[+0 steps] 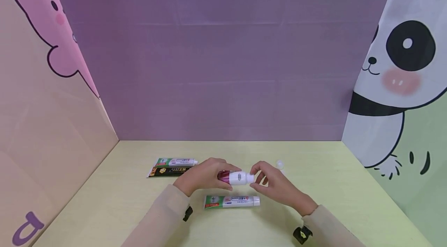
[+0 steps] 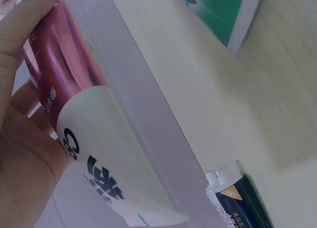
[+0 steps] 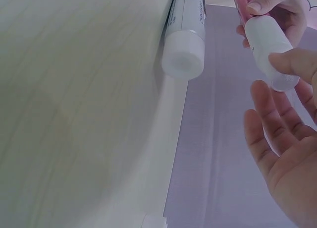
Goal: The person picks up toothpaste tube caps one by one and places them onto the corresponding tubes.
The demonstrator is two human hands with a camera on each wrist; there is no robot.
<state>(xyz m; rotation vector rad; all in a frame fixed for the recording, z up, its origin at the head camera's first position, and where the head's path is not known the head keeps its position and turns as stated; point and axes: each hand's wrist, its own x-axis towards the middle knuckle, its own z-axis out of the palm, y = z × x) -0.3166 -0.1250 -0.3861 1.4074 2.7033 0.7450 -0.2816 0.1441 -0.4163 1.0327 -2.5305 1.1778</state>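
Observation:
My left hand [image 1: 209,173] grips the maroon end of a maroon-and-white toothpaste tube [image 1: 235,178], held sideways above the table. In the left wrist view the thumb lies along the shiny maroon part of this tube [image 2: 94,124]. At its other end my right hand [image 1: 274,185] pinches the white cap [image 1: 250,178] between thumb and fingers. The right wrist view shows the thumb over the cap [image 3: 285,83], while other fingers are loosely bent below. Nearer the front, a green-and-white toothpaste tube [image 1: 232,201] lies with its white cap to the right.
Back left, another green-and-white tube [image 1: 176,162] lies behind a black tube [image 1: 171,171]. The black tube's white nozzle [image 2: 212,177] shows uncapped in the left wrist view. A small round white cap [image 1: 280,164] rests beyond my right hand. Printed walls surround the pale table [image 1: 139,208].

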